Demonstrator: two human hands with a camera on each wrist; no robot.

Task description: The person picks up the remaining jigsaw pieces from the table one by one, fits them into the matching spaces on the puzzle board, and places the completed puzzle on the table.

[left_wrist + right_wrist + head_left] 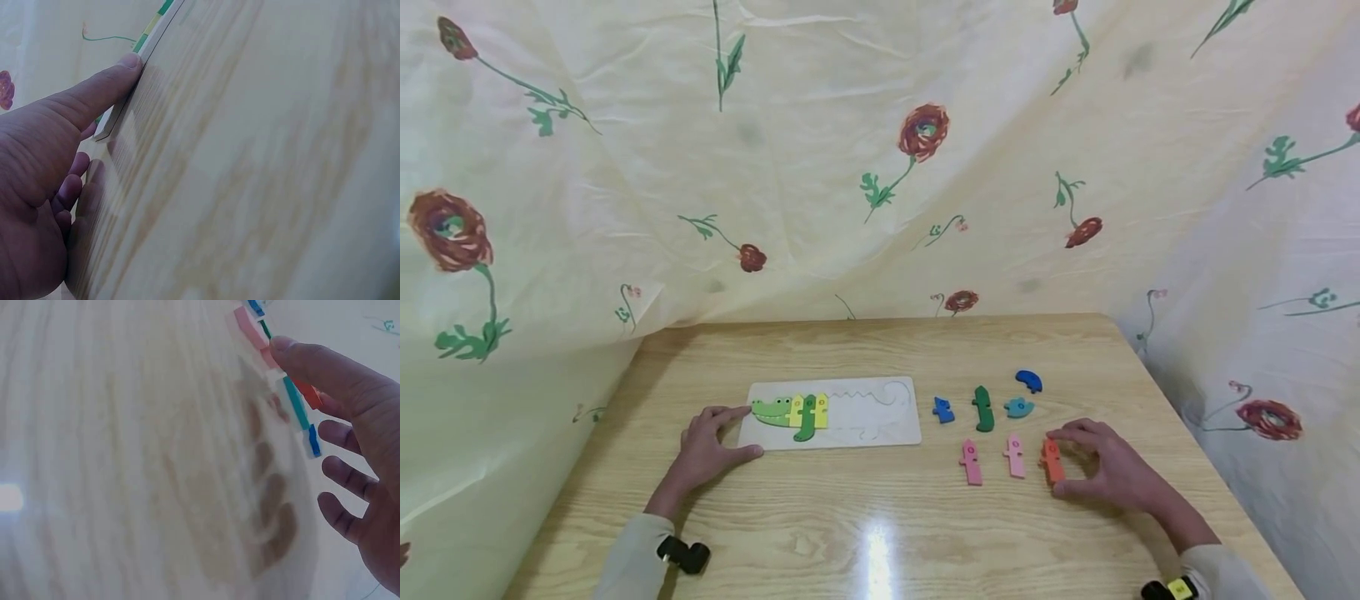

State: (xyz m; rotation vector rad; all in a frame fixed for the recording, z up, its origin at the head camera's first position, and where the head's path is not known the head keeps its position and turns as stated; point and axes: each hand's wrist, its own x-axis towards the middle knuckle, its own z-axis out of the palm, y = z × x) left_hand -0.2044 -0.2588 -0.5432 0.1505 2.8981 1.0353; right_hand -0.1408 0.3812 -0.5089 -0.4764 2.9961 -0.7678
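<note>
A white puzzle board [872, 437] lies flat, with a crocodile's green head [772, 412] and yellow and green body pieces [807, 417] at its left part. My left hand [706, 447] holds the board's left end between thumb and forefinger; the thumb [106, 90] presses its near edge in the left wrist view. An orange puzzle piece [1052, 461] is pinched by my right hand [1108, 467], thumb at its near end and forefinger at its far end. In the right wrist view that orange piece [307, 394] shows partly behind the thumb; the other fingers are spread.
Beside the orange piece lie a light pink piece [1014, 457] and a darker pink piece [971, 462]. Behind them are a blue piece [943, 410], a dark green piece [982, 408], a teal piece [1019, 407] and a curved blue piece [1028, 381]. Flowered cloth [820, 167] surrounds the wooden table [790, 525].
</note>
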